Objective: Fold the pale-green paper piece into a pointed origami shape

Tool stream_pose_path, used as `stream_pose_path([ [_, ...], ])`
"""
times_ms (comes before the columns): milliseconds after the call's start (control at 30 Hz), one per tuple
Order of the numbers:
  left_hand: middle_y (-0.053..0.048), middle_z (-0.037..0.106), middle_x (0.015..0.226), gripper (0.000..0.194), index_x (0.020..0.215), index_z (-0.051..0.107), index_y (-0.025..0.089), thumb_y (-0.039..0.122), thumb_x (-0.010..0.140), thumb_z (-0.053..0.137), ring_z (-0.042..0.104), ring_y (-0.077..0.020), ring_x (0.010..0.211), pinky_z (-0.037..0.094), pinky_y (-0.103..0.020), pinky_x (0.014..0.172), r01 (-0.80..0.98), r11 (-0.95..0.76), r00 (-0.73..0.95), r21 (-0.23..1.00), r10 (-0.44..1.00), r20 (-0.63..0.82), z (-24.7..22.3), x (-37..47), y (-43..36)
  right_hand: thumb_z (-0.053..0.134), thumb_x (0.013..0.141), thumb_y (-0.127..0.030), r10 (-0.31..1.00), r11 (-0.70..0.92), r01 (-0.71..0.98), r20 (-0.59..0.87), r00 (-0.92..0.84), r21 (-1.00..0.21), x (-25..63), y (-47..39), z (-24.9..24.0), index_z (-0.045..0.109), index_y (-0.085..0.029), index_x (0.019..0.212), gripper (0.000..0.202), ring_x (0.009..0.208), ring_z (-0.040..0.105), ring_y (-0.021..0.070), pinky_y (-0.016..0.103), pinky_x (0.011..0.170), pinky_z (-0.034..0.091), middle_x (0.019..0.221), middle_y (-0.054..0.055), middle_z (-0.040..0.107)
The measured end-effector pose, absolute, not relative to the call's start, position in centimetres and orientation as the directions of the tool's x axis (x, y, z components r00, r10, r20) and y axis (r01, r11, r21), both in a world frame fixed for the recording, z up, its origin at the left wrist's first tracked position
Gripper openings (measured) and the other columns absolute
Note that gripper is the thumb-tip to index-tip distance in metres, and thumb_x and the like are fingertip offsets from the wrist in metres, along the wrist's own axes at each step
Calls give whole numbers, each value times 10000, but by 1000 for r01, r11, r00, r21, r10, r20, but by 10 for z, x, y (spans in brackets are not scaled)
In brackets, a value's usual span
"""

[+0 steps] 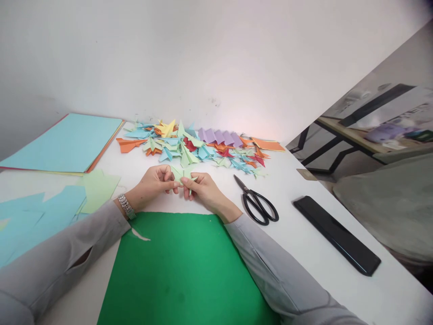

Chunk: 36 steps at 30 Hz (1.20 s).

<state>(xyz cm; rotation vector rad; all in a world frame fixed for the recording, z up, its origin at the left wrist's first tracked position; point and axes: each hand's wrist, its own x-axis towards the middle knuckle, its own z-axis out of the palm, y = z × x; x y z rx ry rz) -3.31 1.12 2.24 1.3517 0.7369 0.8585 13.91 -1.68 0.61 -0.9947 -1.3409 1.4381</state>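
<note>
A small folded piece of light green paper (182,174) is held up between both hands, just beyond the green sheet (179,266). My left hand (156,181), with a metal watch at its wrist, pinches the paper's left side between thumb and fingers. On the right side my right hand (204,188) pinches it too, and pointed tips stick out by its fingers. The fingers partly cover the paper, so its full shape is hidden. Just behind the hands lies a heap of small folded paper planes (187,155) in several colours.
Black-handled scissors (257,203) lie right of my right hand, with a long black case (336,234) farther right. A stack of coloured sheets (67,140) is at the back left. Cut blue pieces (50,210) and light green pieces (99,187) lie nearer. A wall closes the back.
</note>
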Motion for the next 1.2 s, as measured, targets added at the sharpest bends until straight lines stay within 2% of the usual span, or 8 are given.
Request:
stream_pose_path([
  [200, 65, 524, 508, 463, 571, 383, 176, 245, 569, 841, 598, -96, 499, 388, -183, 460, -87, 25, 486, 996, 874, 20, 22, -31, 10, 728, 688, -555, 952, -37, -157, 13, -305, -987, 141, -15, 6, 621, -146, 582, 436, 410, 521, 81, 197, 406, 393, 489, -7, 613],
  [433, 59, 535, 516, 444, 591, 413, 173, 300, 593, 838, 584, -96, 490, 400, -204, 484, -70, 10, 520, 998, 853, 28, 20, -33, 11, 734, 681, -553, 965, 3, -31, 11, -262, -1000, 137, -19, 7, 607, -148, 571, 438, 386, 498, 84, 207, 396, 391, 454, -10, 592],
  [633, 65, 535, 527, 455, 590, 408, 170, 273, 575, 851, 596, -95, 503, 401, -192, 480, -78, 11, 545, 997, 838, 33, 19, -33, 12, 739, 648, -587, 961, 30, -35, 38, -275, -999, 138, -19, 4, 595, -151, 551, 469, 387, 482, 80, 215, 396, 379, 455, -9, 589],
  [933, 66, 543, 539, 461, 586, 399, 172, 235, 556, 855, 607, -103, 505, 430, -203, 491, -89, 24, 551, 996, 834, 30, 21, -33, 10, 759, 633, -560, 968, -3, -16, 1, -249, -1000, 138, -19, 7, 600, -152, 543, 447, 359, 464, 79, 207, 346, 338, 436, -9, 584],
  [1200, 68, 532, 498, 401, 572, 410, 175, 217, 598, 808, 557, -78, 466, 397, -198, 484, -138, 54, 496, 989, 868, 22, 21, -32, 11, 678, 713, -595, 974, -43, -121, -15, -225, -992, 139, -17, 8, 603, -147, 523, 493, 341, 468, 72, 201, 362, 340, 435, 2, 587],
])
